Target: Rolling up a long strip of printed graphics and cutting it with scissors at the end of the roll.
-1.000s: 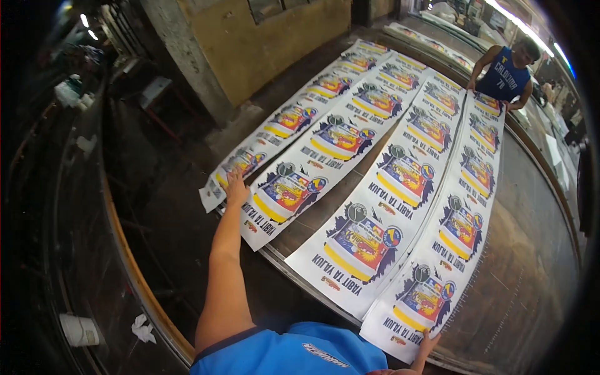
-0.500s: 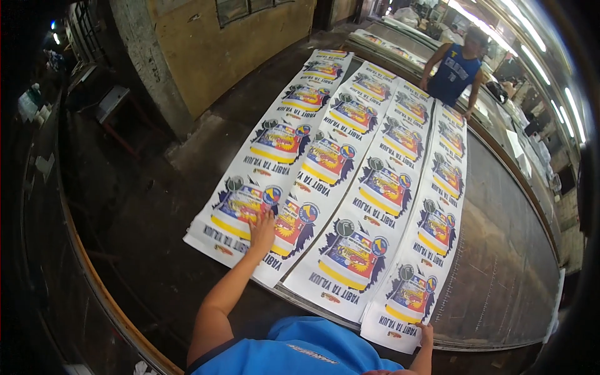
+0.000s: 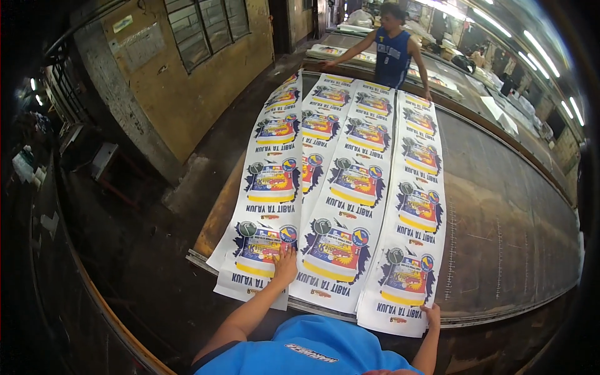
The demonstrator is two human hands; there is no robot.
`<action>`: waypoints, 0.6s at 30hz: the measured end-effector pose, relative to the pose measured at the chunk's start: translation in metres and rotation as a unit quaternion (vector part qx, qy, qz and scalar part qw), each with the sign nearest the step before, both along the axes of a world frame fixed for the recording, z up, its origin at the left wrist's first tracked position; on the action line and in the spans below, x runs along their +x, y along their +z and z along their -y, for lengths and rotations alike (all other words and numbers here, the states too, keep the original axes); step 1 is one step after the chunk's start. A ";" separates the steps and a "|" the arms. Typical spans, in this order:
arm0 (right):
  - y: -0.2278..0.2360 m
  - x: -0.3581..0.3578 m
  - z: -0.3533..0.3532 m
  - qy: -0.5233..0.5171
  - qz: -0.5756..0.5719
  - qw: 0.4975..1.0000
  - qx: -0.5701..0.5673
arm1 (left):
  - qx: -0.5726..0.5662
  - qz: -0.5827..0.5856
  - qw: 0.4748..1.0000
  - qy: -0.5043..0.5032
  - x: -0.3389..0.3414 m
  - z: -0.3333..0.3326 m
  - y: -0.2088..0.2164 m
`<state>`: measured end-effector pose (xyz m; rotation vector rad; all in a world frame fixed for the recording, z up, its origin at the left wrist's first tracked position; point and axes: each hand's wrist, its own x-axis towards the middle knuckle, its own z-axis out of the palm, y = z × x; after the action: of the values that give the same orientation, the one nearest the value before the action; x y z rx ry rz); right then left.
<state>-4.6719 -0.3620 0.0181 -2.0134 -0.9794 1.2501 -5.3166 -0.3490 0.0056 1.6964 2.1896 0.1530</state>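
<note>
At left, before a stained yellow-brown wall (image 3: 187,106) with a window (image 3: 209,28): a long table (image 3: 217,215), spread lengthwise with four white printed strips. Outermost, the left strip (image 3: 273,187), lying over part of the second strip (image 3: 320,128), near end just past the table's edge. On that end, the left hand (image 3: 285,265), palm down, fingers slightly apart and flat on the print, not clamped, apparently to steady the sheet beside its neighbour. Next, the third strip (image 3: 353,181), close against the left one at the near end, probably laid alongside for easy reach. At the far end, a co-worker (image 3: 394,56) in a blue sleeveless shirt, arms wide, one hand close to the top of the right strip (image 3: 415,206), likely to tend the opposite end. At that strip's lower right corner, the right hand (image 3: 431,317), fingers at the edge, seemingly to keep the corner in place; pinched or merely resting, impossible to tell. Farther right, scratched brown tabletop.

On all strips, bold repeated prints: dark jagged borders, yellow bands, red-and-yellow centres, round badges, dark lettering. Slightly bowed at left, nearly straight at right; mostly smooth, uneven along the near ends. Paper or cloth, impossible to tell.
</note>
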 end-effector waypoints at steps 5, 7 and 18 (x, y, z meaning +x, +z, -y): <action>0.003 0.007 -0.001 0.037 -0.011 0.999 0.024 | 0.001 -0.005 1.000 0.021 0.007 0.001 0.003; 0.002 0.010 0.001 0.025 -0.025 0.999 0.018 | 0.027 -0.003 0.999 0.019 0.009 0.002 0.003; -0.019 0.041 0.003 0.032 -0.109 0.993 0.043 | -0.063 -0.085 0.994 -0.003 0.026 0.000 0.009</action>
<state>-4.6304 -0.3646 -0.0005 -1.7489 -0.9810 1.4043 -5.2906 -0.3494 0.0149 1.7009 2.2625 -0.1335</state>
